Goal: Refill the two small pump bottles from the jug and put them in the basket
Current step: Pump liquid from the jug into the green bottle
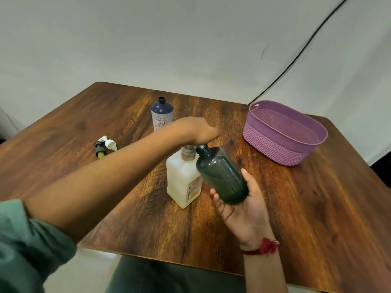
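One jug pump [187, 153] half-hidden under left hand [197, 130]; right hand [243, 208] holds dark bottle [222, 176].

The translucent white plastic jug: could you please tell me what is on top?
A grey pump collar, with the left hand resting over it. The hand hides the pump head and spout; the right hand holds a dark smoky plastic bottle alongside.

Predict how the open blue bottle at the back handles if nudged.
The blue bottle stands tall and upright, so it probably tips rather than slides. Its round body would likely roll once down. The neck is uncapped, so contents could spill; fill level hidden.
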